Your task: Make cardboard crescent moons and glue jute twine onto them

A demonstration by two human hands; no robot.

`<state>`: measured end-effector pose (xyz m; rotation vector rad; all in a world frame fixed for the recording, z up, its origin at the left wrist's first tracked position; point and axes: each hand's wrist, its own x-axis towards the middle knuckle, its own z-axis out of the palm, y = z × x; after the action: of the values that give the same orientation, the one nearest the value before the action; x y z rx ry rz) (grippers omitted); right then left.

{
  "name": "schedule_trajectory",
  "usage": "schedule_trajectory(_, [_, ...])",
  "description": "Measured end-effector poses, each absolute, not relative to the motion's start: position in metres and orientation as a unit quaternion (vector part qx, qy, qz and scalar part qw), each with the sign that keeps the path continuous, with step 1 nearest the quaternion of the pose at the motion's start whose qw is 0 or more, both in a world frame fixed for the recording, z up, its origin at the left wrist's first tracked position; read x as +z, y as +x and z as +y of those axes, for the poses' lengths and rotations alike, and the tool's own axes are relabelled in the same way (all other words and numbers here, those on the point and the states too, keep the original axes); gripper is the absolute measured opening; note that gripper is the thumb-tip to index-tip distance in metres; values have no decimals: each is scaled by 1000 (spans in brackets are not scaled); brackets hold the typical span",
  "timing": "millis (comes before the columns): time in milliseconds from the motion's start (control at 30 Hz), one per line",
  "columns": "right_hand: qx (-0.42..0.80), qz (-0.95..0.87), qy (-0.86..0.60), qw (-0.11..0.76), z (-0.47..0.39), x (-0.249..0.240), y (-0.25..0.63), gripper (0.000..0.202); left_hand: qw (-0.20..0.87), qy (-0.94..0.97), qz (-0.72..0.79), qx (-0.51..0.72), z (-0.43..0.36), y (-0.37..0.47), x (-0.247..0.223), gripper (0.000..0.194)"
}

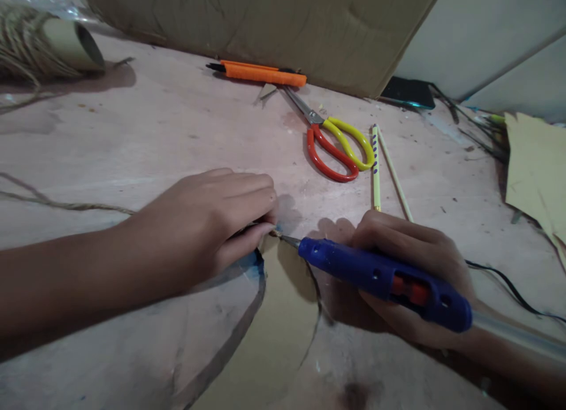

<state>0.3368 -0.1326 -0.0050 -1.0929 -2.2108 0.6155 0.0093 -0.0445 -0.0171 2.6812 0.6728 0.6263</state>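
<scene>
A blue hot glue gun (345, 265) with a clear glue stick (517, 334) in its rear end is gripped by my right hand (420, 263). Its metal nozzle touches, or nearly touches, a bit of twine at my left fingertips. My left hand (221, 215) is closed, thumb and fingers pinching the twine (97, 206) against the top end of a curved cardboard piece (265, 339). The twine trails off to the left from under my wrist. Dark lines edge the cardboard. What lies beneath my left palm is hidden.
Scissors (331, 139) with red and yellow handles lie beyond my hands, near an orange pen (265, 73). A pencil (375, 168) and a thin stick (395, 174) rest right of them. A twine roll (48, 48), a cardboard sheet (265, 21), a phone (409, 92) and cardboard scraps (535, 174) stand around.
</scene>
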Motion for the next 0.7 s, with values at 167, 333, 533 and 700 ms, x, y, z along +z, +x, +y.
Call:
schedule_trajectory(167, [229, -833, -409, 294, -132, -3, 338, 8, 148, 937, 229, 220, -44, 9, -18, 24])
schedule_trajectory(333, [234, -831, -411, 292, -133, -2, 339, 14, 141, 939, 233, 211, -44, 9, -17, 25])
schedule_trajectory(533, [234, -832, -408, 294, -133, -6, 341, 12, 153, 932, 250, 214, -45, 9, -16, 26])
schedule_trajectory(700, [232, -835, -406, 289, -133, -3, 341, 10, 160, 932, 249, 207, -44, 8, -16, 24])
